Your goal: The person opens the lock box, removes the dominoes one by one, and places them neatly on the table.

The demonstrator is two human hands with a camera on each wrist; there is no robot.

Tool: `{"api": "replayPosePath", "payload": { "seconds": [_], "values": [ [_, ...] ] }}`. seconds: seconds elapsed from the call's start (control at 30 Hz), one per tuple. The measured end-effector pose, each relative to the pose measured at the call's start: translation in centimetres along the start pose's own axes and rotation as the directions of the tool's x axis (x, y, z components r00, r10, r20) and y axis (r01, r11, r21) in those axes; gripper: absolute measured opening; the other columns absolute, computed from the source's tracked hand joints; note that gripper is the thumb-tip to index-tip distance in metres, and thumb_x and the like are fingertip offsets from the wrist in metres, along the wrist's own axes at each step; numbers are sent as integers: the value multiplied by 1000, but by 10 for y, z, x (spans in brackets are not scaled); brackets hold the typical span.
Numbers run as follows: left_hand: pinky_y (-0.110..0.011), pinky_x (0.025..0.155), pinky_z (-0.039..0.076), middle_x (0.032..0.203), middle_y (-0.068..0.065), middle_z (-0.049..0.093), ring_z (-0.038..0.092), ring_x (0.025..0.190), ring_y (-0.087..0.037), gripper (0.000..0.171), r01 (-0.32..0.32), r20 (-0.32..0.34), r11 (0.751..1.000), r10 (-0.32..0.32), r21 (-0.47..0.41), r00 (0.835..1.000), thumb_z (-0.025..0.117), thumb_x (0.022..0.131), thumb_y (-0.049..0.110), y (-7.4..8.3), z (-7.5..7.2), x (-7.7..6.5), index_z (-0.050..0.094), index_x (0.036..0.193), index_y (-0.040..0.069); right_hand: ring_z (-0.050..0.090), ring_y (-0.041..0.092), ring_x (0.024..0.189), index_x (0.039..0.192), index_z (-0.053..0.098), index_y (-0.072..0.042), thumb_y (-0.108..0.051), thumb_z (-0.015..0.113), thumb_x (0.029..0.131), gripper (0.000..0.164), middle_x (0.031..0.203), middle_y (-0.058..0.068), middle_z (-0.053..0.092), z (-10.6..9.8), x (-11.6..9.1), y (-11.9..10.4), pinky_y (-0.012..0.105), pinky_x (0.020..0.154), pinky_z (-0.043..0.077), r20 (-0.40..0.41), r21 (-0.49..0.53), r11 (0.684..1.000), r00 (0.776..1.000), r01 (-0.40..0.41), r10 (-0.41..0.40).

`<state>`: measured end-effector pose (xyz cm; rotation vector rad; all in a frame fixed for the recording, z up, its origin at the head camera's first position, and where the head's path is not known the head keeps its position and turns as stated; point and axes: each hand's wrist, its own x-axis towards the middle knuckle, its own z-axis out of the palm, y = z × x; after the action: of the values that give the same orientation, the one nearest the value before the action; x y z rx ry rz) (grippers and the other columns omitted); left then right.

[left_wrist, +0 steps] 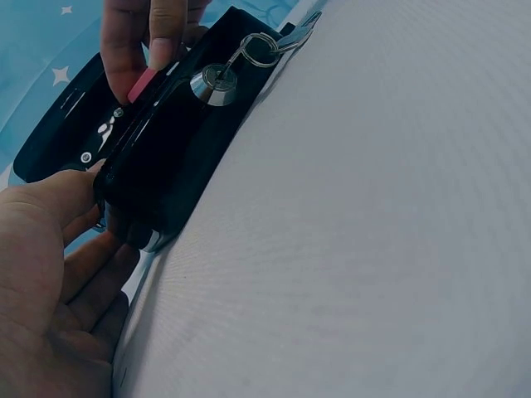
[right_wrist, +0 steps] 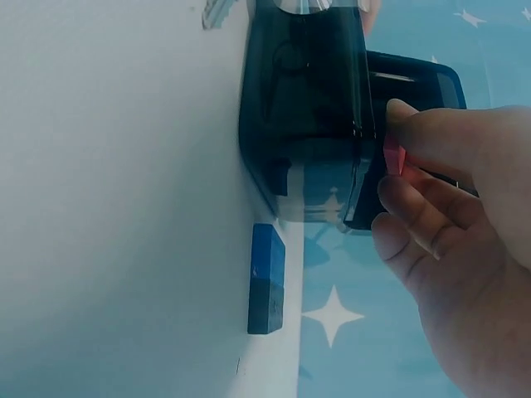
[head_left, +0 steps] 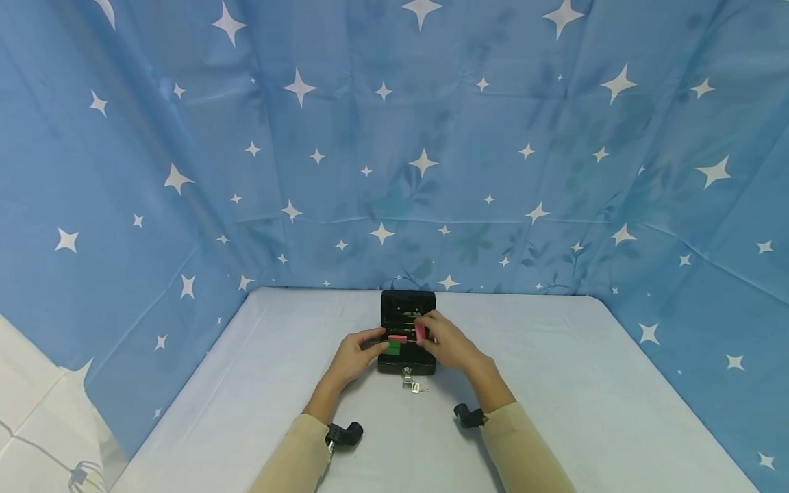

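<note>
A small black cash box (head_left: 422, 366) stands with its lid (head_left: 394, 302) raised at the back. My left hand (head_left: 353, 355) holds the box's left end, thumb at the rim and fingers along the outer side in the left wrist view. Between thumb and fingertips, my right hand (head_left: 455, 344) pinches a pink block (head_left: 420, 333) over the right part of the box. Inside, at the left, lie green blocks (head_left: 392, 348) and another pink block (head_left: 397, 338). A key sits in the front lock (left_wrist: 214, 84), with a ring and more keys (head_left: 416, 388) hanging from it.
A block (right_wrist: 267, 269), part blue and part darker, lies on the white tabletop (head_left: 536, 370) just beside the box's right end, in the right wrist view. Behind the table hangs a blue curtain (head_left: 345, 260) with white stars.
</note>
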<state>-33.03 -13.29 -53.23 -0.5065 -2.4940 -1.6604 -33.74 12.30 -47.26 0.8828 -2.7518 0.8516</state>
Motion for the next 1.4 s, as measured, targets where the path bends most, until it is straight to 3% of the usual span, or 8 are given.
{"api": "replayPosePath", "payload": {
  "seconds": [0.33,0.7,0.87,1.13,1.4],
  "values": [
    [-52,119,44,143,-12,66,55,141,-32,49,9,-1,1000,-9,9,1000,74,99,32,-2,0,0,66,140,7,65,21,101,139,61,0,-12,72,99,43,135,12,60,-4,-2,5,38,90,60,-4,-5,999,999,-41,41],
    [-53,118,44,143,-11,65,55,141,-33,48,7,-8,1000,-7,-10,1000,74,98,28,-3,1,1,65,140,6,58,17,92,134,64,2,-11,72,99,38,123,11,62,-8,-4,10,34,78,56,4,-25,999,999,-32,32],
    [-53,115,47,144,-11,65,55,141,-33,47,-11,10,1000,11,-9,1000,73,100,28,-4,1,1,65,141,6,57,16,90,134,64,2,-13,73,99,39,122,10,63,-9,-6,13,34,78,55,11,-44,998,999,-35,35],
    [-51,119,44,145,-10,65,55,142,-31,49,22,-8,1000,-22,7,1000,74,98,33,-4,1,0,66,141,11,57,15,89,133,65,1,-13,74,98,38,125,11,63,-10,-8,19,34,79,55,15,-59,996,998,-62,63],
    [-52,118,44,145,-11,64,54,142,-33,49,-1,-2,1000,1,6,1000,74,99,31,-4,1,1,65,141,8,60,18,90,132,65,2,-12,74,97,38,124,12,64,-12,-9,23,35,80,56,24,-52,997,998,-51,52]
  ]
}}
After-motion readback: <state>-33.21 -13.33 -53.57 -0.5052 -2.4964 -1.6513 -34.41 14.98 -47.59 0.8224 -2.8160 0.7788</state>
